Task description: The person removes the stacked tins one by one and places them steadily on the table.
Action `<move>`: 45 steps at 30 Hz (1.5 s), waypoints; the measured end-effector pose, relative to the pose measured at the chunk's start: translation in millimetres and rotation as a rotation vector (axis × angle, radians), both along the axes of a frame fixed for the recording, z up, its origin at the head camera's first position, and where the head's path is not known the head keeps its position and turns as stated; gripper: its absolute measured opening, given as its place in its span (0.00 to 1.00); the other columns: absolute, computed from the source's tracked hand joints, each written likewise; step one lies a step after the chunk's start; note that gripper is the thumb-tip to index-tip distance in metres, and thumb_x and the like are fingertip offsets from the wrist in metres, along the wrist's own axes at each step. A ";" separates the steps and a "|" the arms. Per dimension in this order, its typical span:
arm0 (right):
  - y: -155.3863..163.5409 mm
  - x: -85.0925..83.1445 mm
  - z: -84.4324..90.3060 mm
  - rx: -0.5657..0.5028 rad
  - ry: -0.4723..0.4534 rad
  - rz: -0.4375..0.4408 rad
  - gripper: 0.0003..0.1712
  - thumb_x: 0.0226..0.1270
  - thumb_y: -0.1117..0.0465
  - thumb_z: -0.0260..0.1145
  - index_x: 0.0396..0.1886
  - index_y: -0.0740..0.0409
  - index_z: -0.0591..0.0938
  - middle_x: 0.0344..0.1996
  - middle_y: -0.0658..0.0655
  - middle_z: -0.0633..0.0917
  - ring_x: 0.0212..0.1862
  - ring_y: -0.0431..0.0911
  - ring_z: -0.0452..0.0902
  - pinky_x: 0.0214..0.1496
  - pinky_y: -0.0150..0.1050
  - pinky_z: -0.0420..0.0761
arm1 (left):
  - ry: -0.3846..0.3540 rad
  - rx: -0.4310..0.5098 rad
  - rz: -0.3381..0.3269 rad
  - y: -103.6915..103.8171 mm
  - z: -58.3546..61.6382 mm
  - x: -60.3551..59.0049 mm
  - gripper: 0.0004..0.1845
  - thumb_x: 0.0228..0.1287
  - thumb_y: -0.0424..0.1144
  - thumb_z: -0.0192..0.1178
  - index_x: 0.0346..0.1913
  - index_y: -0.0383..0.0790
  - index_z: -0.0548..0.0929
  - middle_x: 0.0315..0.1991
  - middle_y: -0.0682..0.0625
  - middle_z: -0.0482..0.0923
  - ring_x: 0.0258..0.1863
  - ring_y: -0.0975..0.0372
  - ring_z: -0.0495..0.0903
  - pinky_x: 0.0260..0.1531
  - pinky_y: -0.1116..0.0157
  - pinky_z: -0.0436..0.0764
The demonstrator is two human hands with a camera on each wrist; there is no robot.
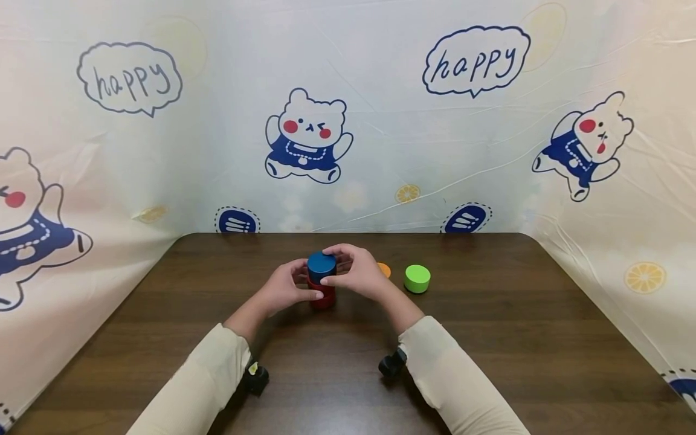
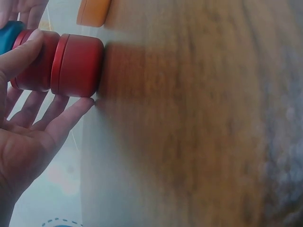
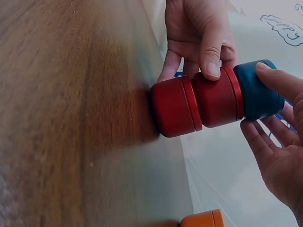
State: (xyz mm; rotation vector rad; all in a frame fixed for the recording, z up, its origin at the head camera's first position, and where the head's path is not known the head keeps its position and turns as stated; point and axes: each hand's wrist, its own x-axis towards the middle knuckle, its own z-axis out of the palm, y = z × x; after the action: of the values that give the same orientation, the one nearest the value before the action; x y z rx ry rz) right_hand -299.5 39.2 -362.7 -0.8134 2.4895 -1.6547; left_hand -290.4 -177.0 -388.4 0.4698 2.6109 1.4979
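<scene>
Two red round tins are stacked on the table, the lower red tin (image 3: 174,108) standing on the wood and the upper red tin (image 3: 217,101) on top of it. A blue round tin (image 1: 322,267) tops the stack. My left hand (image 1: 284,287) holds the upper red tin, thumb on the near side and fingers behind, one fingertip low by the bottom tin. From the right, my right hand (image 1: 360,273) grips the blue tin between thumb and fingers. In the right wrist view the blue tin's base meets the upper red tin's lid.
To the right of the stack are an orange tin (image 1: 385,269), partly hidden behind my right hand, and a bright green tin (image 1: 417,278). The brown wooden table (image 1: 348,374) ends at a patterned cloth backdrop (image 1: 391,151) with bears.
</scene>
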 end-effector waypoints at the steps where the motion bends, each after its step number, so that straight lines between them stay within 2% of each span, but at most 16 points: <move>1: 0.2 0.4 0.0 -0.005 -0.003 -0.003 0.30 0.52 0.59 0.79 0.57 0.49 0.80 0.51 0.54 0.82 0.48 0.48 0.81 0.50 0.40 0.82 | 0.000 -0.001 0.002 -0.1 0.0 0.0 0.36 0.50 0.41 0.77 0.62 0.39 0.74 0.56 0.45 0.78 0.57 0.49 0.76 0.57 0.49 0.75; 7: 3.5 3.0 -1.7 -0.020 -0.002 -0.014 0.30 0.52 0.58 0.79 0.57 0.49 0.80 0.51 0.54 0.82 0.48 0.49 0.81 0.51 0.41 0.82 | -0.009 0.001 0.014 -0.4 -0.5 0.3 0.35 0.49 0.41 0.77 0.61 0.40 0.74 0.57 0.45 0.78 0.57 0.49 0.76 0.57 0.50 0.76; 13: 14.6 7.2 0.2 -0.031 0.045 -0.033 0.31 0.52 0.58 0.79 0.57 0.49 0.80 0.51 0.52 0.82 0.48 0.47 0.81 0.50 0.41 0.82 | -0.008 -0.003 0.009 -0.2 -0.5 0.9 0.36 0.50 0.41 0.76 0.64 0.40 0.73 0.58 0.44 0.77 0.57 0.49 0.76 0.56 0.51 0.76; 19: 30.0 13.0 4.3 -0.053 0.077 -0.074 0.31 0.52 0.60 0.79 0.58 0.50 0.80 0.52 0.52 0.82 0.49 0.48 0.80 0.53 0.43 0.81 | -0.007 0.011 0.001 0.4 -0.6 1.2 0.35 0.51 0.40 0.76 0.64 0.44 0.74 0.57 0.46 0.78 0.57 0.50 0.76 0.55 0.51 0.77; 25: 47.3 22.4 10.9 -0.056 0.050 -0.132 0.32 0.52 0.60 0.78 0.59 0.51 0.79 0.54 0.57 0.81 0.53 0.52 0.80 0.57 0.48 0.79 | -0.006 0.013 0.007 0.7 -1.1 1.8 0.35 0.50 0.40 0.76 0.64 0.46 0.75 0.56 0.47 0.78 0.57 0.50 0.76 0.55 0.51 0.78; 32: 69.3 26.3 9.3 -0.028 0.072 -0.170 0.31 0.53 0.60 0.78 0.59 0.52 0.79 0.54 0.58 0.80 0.53 0.53 0.80 0.57 0.50 0.79 | -0.001 0.017 0.013 1.5 -2.8 2.6 0.34 0.51 0.38 0.76 0.63 0.46 0.75 0.56 0.48 0.79 0.57 0.51 0.76 0.56 0.51 0.77; 37: 85.2 29.1 9.4 -0.047 0.094 -0.184 0.31 0.53 0.62 0.78 0.58 0.53 0.79 0.54 0.59 0.80 0.52 0.54 0.79 0.57 0.53 0.78 | -0.001 0.017 0.013 3.0 -2.4 2.8 0.35 0.51 0.37 0.76 0.63 0.46 0.75 0.55 0.48 0.79 0.57 0.51 0.76 0.56 0.51 0.77; 45: 107.1 33.6 13.2 -0.052 0.040 -0.239 0.31 0.53 0.60 0.79 0.58 0.52 0.79 0.53 0.58 0.79 0.52 0.52 0.79 0.57 0.47 0.78 | -0.001 0.011 0.011 0.4 -3.2 2.0 0.35 0.51 0.39 0.76 0.64 0.46 0.75 0.56 0.47 0.78 0.58 0.50 0.76 0.55 0.51 0.77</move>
State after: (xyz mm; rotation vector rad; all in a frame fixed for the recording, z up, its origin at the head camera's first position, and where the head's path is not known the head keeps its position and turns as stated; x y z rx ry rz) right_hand -266.0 146.3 -349.5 -0.5770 2.6723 -1.7975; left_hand -288.4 -176.7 -391.6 0.4557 2.6102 1.5156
